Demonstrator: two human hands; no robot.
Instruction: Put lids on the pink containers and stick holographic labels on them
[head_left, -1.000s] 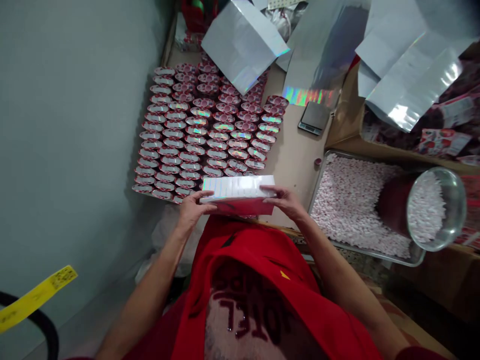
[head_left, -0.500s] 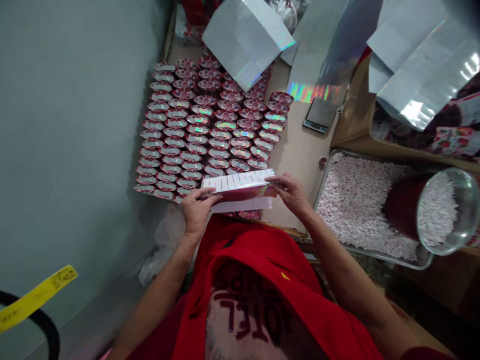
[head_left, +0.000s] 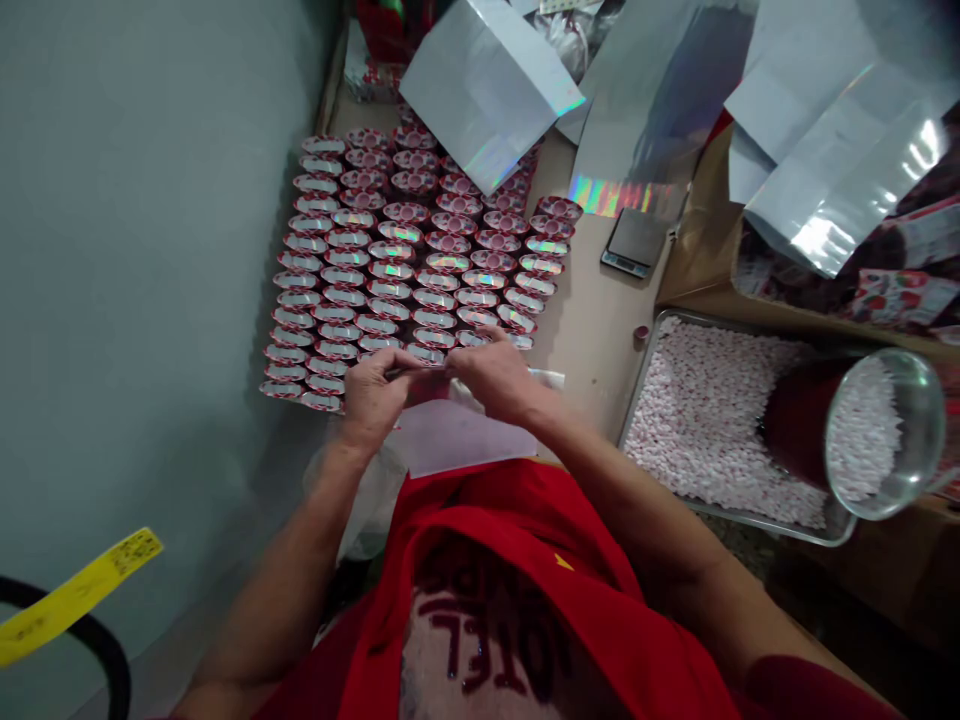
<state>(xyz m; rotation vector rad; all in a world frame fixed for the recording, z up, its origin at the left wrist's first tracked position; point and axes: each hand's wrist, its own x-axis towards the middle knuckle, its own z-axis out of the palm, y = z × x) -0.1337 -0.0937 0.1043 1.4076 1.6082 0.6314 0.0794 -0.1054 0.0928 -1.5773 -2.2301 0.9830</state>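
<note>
My left hand (head_left: 375, 400) is closed in a pinch on the left end of a thin dark red piece (head_left: 426, 388), seen almost edge-on. Close to its right, my right hand (head_left: 495, 378) is also closed, fingertips meeting the same piece, which the hand partly covers. A white sheet (head_left: 461, 440) lies under both hands, against the red apron. Just beyond my fingers stand tight rows of small red pouches (head_left: 390, 290), their oval tops facing up, some of them whitish and shiny.
To the right, a metal tray (head_left: 645, 370) holds white pellets, with a clear jar (head_left: 926, 440) tipped over in it. A small scale (head_left: 637, 243), a carton (head_left: 697, 240) and glossy sheets (head_left: 491, 85) lie farther back. A wall (head_left: 150, 250) borders the left.
My right hand has moved left, close to my left hand. The white striped face of the held piece no longer shows, and more of the white sheet below is visible.
</note>
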